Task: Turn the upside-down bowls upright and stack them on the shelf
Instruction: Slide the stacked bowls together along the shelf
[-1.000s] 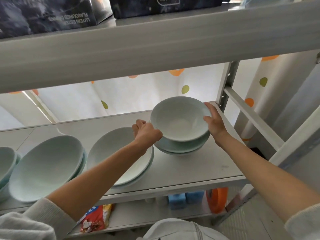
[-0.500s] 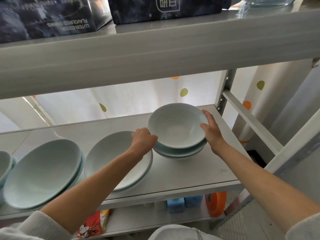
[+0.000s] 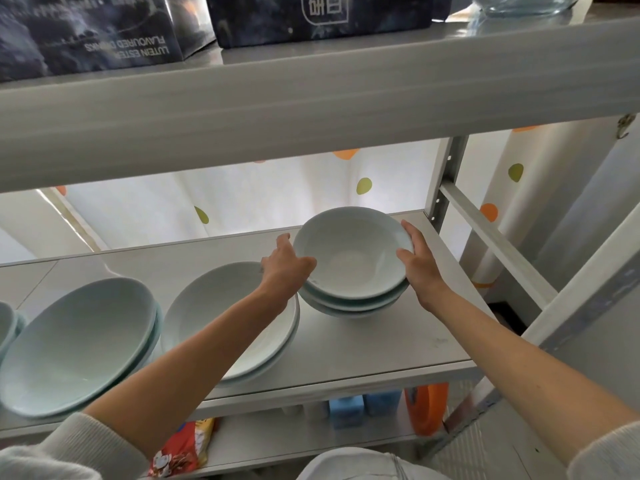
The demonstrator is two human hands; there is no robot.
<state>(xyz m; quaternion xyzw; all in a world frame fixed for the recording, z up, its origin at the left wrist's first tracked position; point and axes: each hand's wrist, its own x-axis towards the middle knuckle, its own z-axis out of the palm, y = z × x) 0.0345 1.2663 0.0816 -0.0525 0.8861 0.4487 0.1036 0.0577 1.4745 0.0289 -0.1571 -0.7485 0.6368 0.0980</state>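
Note:
A pale green bowl (image 3: pixel 349 252) sits upright on top of a short stack of matching bowls (image 3: pixel 353 304) at the right of the grey middle shelf (image 3: pixel 374 344). My left hand (image 3: pixel 285 268) grips the top bowl's left rim and my right hand (image 3: pixel 417 261) holds its right rim. The top bowl rests nested in the stack. To the left stand two more stacks of wide upright bowls, one in the middle (image 3: pixel 221 306) and one further left (image 3: pixel 76 344).
The upper shelf beam (image 3: pixel 311 95) hangs low over the bowls, with dark boxes (image 3: pixel 104 29) on it. A metal upright (image 3: pixel 446 181) and side rail (image 3: pixel 491 244) close the right end. Another bowl stack (image 3: pixel 8 327) shows at the far left edge. Packets and bottles fill the lower shelf.
Both hands lowered the top bowl from a tilted hold onto the right stack, where it now sits level and nested.

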